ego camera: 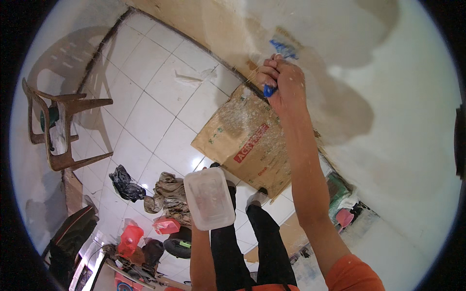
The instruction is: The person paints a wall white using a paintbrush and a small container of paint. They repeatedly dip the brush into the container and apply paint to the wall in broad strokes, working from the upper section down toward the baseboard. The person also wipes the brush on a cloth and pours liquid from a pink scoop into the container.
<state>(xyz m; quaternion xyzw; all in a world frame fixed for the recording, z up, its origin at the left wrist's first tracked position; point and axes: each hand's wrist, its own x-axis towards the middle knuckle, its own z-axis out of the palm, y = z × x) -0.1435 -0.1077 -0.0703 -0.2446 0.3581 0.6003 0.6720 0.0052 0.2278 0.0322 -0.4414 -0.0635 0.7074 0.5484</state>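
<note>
My right hand (284, 82) grips a blue-handled hand tool (270, 91) up against the wall (382, 160). Its broad head (284, 49) looks blue and touches or nearly touches the wall surface; whether it is a brush or a scraper I cannot tell. A translucent rectangular plastic container (210, 199) is held out over my legs at the end of my left forearm (201, 254). My left hand itself is mostly hidden beneath it. Whitish residue shows inside the container.
A spattered cardboard sheet (251, 145) lies on the tiled floor (164, 120) along the wall. A plastic chair (60, 127) lies tipped at left. Near my feet are a crumpled black bag (126, 183), stained cloth (171, 194) and red containers (130, 240). A pink dipper (344, 218) rests at right.
</note>
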